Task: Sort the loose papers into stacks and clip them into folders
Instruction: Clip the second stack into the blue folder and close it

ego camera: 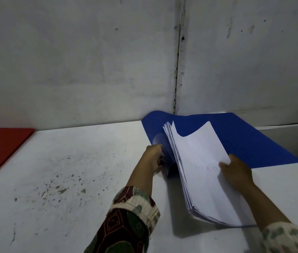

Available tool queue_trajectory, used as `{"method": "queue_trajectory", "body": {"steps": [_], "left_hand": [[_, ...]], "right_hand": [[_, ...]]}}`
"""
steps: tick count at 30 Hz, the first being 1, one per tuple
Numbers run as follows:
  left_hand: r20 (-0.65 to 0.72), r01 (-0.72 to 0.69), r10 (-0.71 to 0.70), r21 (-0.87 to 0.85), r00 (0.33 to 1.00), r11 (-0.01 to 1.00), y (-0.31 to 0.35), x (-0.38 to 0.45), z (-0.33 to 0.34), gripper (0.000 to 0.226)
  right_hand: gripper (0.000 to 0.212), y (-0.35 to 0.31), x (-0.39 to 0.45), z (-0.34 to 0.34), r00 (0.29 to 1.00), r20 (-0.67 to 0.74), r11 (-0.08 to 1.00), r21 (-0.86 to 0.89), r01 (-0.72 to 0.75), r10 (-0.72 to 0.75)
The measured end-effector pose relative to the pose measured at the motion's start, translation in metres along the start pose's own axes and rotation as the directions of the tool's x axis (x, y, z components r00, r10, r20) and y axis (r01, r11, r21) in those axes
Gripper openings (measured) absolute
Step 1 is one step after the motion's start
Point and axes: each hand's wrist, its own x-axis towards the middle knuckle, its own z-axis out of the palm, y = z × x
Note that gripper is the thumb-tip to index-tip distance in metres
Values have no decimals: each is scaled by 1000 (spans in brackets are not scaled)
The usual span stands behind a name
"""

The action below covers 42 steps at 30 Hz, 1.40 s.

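Papers [204,172], one thick white stack, lie on the blue folder [245,139] near the far right corner of the table [71,170], the stack's left edge lifted and fanned so the sheets tilt up off the folder's spine. The folder is spread open, its far flap running up against the wall [89,61] and curling there, its right part flat out to the table's right edge.

The right hand [235,172] grips the stack at its right side, thumb on the top sheet and fingers hidden beneath. The left hand [154,157] is curled at the folder's spine, just beside the raised edge of the sheets; it seems to pinch something there, perhaps the clip or the folder's fold, but what exactly is too hidden to tell.

The step in hand looks like the fastening: the stack is already gathered and laid in its folder, and the binding edge is being worked. Next the sheets need squaring against the spine, held level while the fastener closes over them, then the cover folded shut.

Count: one stack of papers, one blue folder, one red folder [0,148] closed at the far left edge, well apart.
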Motion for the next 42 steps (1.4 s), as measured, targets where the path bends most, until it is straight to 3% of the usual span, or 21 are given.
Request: {"method": "queue_trajectory", "body": {"steps": [3, 6, 11, 14, 16, 19, 24, 32, 42], "left_hand": [[-16, 10, -12, -131, 1000, 991, -10, 8, -2, 27], [-32, 22, -29, -216, 999, 976, -12, 15, 1, 29], [26, 77, -73, -261, 997, 962, -7, 16, -2, 34], [42, 51, -41, -272, 998, 961, -3, 16, -4, 20], [-46, -41, 32, -214, 998, 976, -3, 17, -8, 13], [-148, -177, 160, -114, 976, 978, -6, 24, -21, 31], [-274, -243, 325, 294, 905, 925, -13, 24, -55, 34], [-362, -148, 462, 637, 810, 757, -21, 1, -105, 29], [-585, 179, 459, 725, 669, 665, -59, -42, -201, 32]], "right_hand": [[29, 0, -1, 0, 1000, -7, 1000, 18, 12, -12], [38, -1, -2, -2, 1000, 10, 999, 48, -4, 4], [41, -1, -1, -4, 1000, 20, 997, 72, -16, 15], [35, -1, -1, -4, 1000, 20, 998, 68, -14, 13], [33, 0, 1, -4, 1000, 22, 997, 69, -19, 17], [40, 0, 2, -4, 999, 25, 998, 53, -24, 23], [38, -9, -2, -8, 1000, -19, 998, 66, 0, 1], [32, -10, -21, -11, 999, -49, 985, 174, 15, -6], [38, -17, -62, 4, 999, -42, 961, 275, 18, -6]]}}
